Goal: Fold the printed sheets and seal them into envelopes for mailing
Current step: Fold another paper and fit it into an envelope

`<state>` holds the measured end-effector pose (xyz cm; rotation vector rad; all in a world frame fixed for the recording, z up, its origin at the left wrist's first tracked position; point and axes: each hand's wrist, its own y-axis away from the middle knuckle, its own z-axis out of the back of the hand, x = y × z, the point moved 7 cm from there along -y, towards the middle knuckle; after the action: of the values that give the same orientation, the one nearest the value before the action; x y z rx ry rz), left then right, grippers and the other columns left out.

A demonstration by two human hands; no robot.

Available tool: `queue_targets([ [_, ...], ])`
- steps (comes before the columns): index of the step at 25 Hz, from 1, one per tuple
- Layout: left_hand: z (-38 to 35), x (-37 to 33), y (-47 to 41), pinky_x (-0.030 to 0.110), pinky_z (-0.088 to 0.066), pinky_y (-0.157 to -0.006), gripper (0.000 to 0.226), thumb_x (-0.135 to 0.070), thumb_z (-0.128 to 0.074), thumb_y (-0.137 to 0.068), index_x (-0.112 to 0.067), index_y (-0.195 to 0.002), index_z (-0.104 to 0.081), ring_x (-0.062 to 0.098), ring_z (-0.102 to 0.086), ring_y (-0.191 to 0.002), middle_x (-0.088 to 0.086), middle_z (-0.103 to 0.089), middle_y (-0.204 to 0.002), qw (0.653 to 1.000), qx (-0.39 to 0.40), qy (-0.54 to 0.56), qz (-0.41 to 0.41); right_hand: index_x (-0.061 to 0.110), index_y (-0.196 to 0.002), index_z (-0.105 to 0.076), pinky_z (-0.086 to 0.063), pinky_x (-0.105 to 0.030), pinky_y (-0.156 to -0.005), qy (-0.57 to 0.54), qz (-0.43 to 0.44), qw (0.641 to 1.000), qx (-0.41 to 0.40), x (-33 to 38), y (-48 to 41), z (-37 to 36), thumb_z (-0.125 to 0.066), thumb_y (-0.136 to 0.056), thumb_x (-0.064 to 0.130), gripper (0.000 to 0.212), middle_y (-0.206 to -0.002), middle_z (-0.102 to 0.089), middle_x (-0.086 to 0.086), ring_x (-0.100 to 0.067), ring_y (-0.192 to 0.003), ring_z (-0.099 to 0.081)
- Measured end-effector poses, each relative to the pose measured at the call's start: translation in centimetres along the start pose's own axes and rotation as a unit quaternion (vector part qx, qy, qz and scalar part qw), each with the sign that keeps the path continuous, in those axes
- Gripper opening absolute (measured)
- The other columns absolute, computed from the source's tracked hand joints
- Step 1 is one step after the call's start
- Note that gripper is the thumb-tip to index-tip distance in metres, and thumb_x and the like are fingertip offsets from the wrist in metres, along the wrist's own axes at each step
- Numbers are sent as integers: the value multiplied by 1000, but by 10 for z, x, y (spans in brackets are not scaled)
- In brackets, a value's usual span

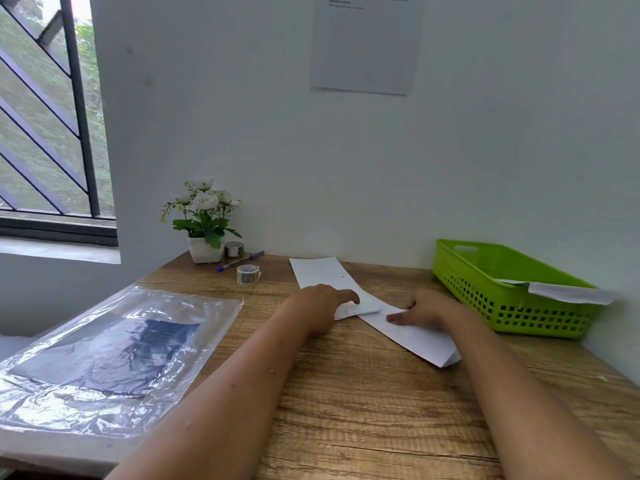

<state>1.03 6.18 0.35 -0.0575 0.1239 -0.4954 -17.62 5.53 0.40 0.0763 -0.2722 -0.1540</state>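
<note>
Two bare forearms reach over the wood-grain table (363,410) to a long, narrow folded white paper sheet (322,273) lying aslant at mid-table, left of the lime-green slotted plastic basket (512,306). The left hand (323,306) presses an outstretched forefinger on the sheet's turned-over end and grips nothing; the right hand (427,310) rests with loosely spread fingers flat on a nearer white paper piece (415,337), envelope or the same sheet I cannot tell. Such paper is probably light, limp and slippery on smooth wood, so pin it with one palm, crease with fingertips, and lift by a corner.
</note>
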Motion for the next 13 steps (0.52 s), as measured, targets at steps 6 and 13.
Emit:
queue_targets([
  [6, -4, 2, -3, 37, -44, -92, 41, -28, -41, -99, -36, -138, -40, 27, -52, -117, 8, -52, -134, 1000, -9, -25, 8, 10, -95, -56, -37, -26, -71, -49, -7, 997, -64, -16, -5, 15, -54, -95, 29, 20, -105, -62, -13, -23, -92, -54],
  [13, 5, 13, 2, 34, -41, -96, 32, -33, -53, -93, -31, -125, -56, 22, -48, -120, 2, -52, -134, 999, -7, 49, 18, 8, -102, -52, -34, -27, -67, -279, 1, 949, -145, -19, -3, 28, -39, -101, 21, 18, -115, -57, -18, -25, -95, -51],
])
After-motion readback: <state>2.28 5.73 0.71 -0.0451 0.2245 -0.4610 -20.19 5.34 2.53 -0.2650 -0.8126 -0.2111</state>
